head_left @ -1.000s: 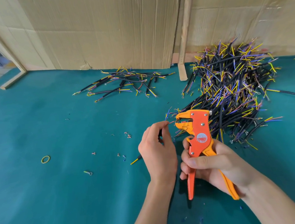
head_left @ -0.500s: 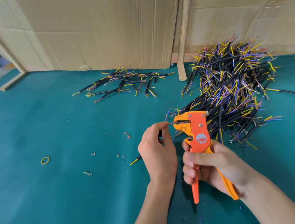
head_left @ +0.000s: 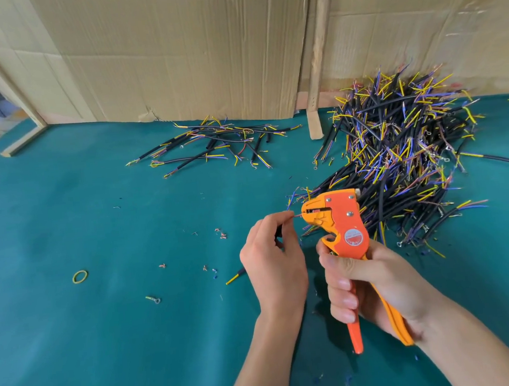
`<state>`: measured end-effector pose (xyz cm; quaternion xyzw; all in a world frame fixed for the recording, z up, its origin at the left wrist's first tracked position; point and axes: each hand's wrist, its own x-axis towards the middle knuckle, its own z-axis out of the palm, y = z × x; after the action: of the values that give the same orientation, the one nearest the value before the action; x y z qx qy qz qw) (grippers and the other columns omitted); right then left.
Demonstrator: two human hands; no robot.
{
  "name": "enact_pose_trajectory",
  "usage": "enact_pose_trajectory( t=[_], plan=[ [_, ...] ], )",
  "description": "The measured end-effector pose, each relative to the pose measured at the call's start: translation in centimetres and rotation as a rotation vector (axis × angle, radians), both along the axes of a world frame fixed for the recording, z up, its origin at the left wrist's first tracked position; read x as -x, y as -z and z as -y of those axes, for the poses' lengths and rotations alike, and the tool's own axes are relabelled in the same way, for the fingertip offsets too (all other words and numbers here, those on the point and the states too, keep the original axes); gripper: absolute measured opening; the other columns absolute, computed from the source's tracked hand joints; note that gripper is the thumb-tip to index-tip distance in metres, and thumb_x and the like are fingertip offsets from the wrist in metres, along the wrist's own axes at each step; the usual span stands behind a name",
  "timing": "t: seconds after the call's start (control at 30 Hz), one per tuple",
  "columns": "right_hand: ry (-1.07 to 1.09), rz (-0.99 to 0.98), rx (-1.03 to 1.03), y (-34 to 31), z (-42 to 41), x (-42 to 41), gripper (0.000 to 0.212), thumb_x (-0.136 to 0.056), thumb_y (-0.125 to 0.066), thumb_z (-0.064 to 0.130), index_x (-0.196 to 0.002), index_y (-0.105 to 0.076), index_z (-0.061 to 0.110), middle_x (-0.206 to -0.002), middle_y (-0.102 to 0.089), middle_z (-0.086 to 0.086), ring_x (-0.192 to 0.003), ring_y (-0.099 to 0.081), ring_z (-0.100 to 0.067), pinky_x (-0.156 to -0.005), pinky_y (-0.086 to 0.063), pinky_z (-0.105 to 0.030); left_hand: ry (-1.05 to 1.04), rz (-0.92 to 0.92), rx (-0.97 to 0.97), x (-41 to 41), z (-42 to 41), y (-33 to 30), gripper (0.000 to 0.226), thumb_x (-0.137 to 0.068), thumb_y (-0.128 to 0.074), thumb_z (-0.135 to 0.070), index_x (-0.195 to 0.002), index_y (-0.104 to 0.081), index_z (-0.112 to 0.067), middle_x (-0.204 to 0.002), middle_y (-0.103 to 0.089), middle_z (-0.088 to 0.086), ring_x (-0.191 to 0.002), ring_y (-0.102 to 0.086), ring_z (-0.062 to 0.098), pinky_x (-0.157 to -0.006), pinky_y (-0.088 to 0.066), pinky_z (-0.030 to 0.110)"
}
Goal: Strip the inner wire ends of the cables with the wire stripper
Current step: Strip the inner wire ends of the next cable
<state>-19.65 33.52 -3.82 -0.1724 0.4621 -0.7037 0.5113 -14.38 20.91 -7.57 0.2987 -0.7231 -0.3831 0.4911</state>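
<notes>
Above the green table [head_left: 76, 347], the right hand [head_left: 375, 284] grips the handles of the orange wire stripper [head_left: 342, 225]. The left hand [head_left: 273, 262] pinches a cable [head_left: 236, 277], its thin wire end reaching the stripper's closed nose. A big cable pile [head_left: 398, 161] lies just behind.

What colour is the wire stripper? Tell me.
Orange, with yellower jaws and one yellow handle; the stripper shows in the head view.

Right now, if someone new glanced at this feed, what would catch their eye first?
Probably the orange wire stripper at centre, handles squeezed in the right hand, with the left hand pinching a thin wire end at its nose. Next, the big tangled heap of black cables with yellow and blue ends at right, against the cardboard, and a smaller pile at centre back on the teal table.
</notes>
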Motion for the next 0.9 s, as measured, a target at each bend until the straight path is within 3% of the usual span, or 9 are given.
enact_pose_trajectory(
  t=[0.17,0.3,0.4,0.5,0.67,0.8,0.9],
  plan=[
    [0.039,-0.022,-0.016,-0.1,0.2,-0.6,0.014,-0.079,-0.076,0.013,-0.081,-0.063,0.01,-0.059,-0.032,-0.006,-0.041,-0.031,-0.019,-0.042,-0.035,-0.025,0.006,0.003,0.008,0.0,0.0,0.0,0.011,-0.089,-0.068,-0.008,-0.088,-0.075,-0.017,-0.079,-0.071,-0.011,-0.071,-0.063,0.008,-0.068,-0.049,0.022],
    [0.128,-0.016,-0.051,0.2,0.3,-0.1,0.025,-0.07,-0.084,0.007,-0.084,-0.063,0.012,-0.054,-0.026,-0.001,-0.035,-0.024,-0.012,-0.036,-0.027,-0.017,0.029,0.013,-0.017,0.0,0.0,0.0,0.012,-0.088,-0.073,-0.005,-0.089,-0.078,-0.016,-0.081,-0.072,-0.01,-0.073,-0.063,0.005,-0.071,-0.047,0.013],
    [0.136,0.004,0.032,0.1,0.2,0.2,0.027,-0.066,-0.087,0.008,-0.085,-0.068,0.011,-0.058,-0.042,-0.01,-0.04,-0.041,-0.021,-0.04,-0.04,-0.028,0.026,0.022,0.003,0.0,0.1,0.0,0.012,-0.088,-0.073,-0.005,-0.09,-0.079,-0.015,-0.081,-0.073,-0.008,-0.074,-0.063,0.006,-0.072,-0.048,0.015],
    [0.1,0.045,0.144,-0.1,-0.4,0.7,0.045,-0.057,-0.095,0.011,-0.094,-0.069,0.008,-0.08,-0.06,-0.024,-0.062,-0.06,-0.035,-0.063,-0.055,-0.041,0.008,0.023,0.016,0.0,0.2,0.0,0.012,-0.09,-0.071,-0.007,-0.092,-0.079,-0.015,-0.082,-0.073,-0.008,-0.074,-0.063,0.006,-0.073,-0.049,0.019],
    [0.145,0.07,0.152,-0.3,-0.7,1.2,0.026,-0.07,-0.074,0.0,-0.094,-0.067,0.006,-0.087,-0.062,-0.026,-0.071,-0.062,-0.037,-0.07,-0.058,-0.045,-0.003,0.051,0.024,0.0,0.1,-0.1,0.02,-0.091,-0.062,-0.003,-0.096,-0.079,-0.014,-0.085,-0.072,-0.007,-0.077,-0.065,0.01,-0.073,-0.051,0.026],
    [0.045,0.094,0.202,-0.6,-1.1,1.3,0.042,-0.063,-0.088,0.005,-0.099,-0.066,0.006,-0.088,-0.06,-0.027,-0.074,-0.062,-0.038,-0.072,-0.058,-0.046,0.109,0.192,-0.143,0.3,-0.2,-2.1,0.029,-0.09,-0.058,-0.001,-0.101,-0.08,-0.019,-0.093,-0.076,-0.007,-0.088,-0.069,0.008,-0.085,-0.053,0.025],
    [-0.028,0.095,0.239,-0.7,-1.5,1.5,0.049,-0.061,-0.093,0.012,-0.101,-0.066,0.006,-0.088,-0.061,-0.025,-0.074,-0.062,-0.037,-0.073,-0.057,-0.046,0.299,0.201,-0.244,2.5,0.2,-5.0,0.029,-0.089,-0.06,-0.004,-0.102,-0.079,-0.021,-0.086,-0.077,-0.009,-0.08,-0.072,0.008,-0.08,-0.057,0.026]
  ],
)
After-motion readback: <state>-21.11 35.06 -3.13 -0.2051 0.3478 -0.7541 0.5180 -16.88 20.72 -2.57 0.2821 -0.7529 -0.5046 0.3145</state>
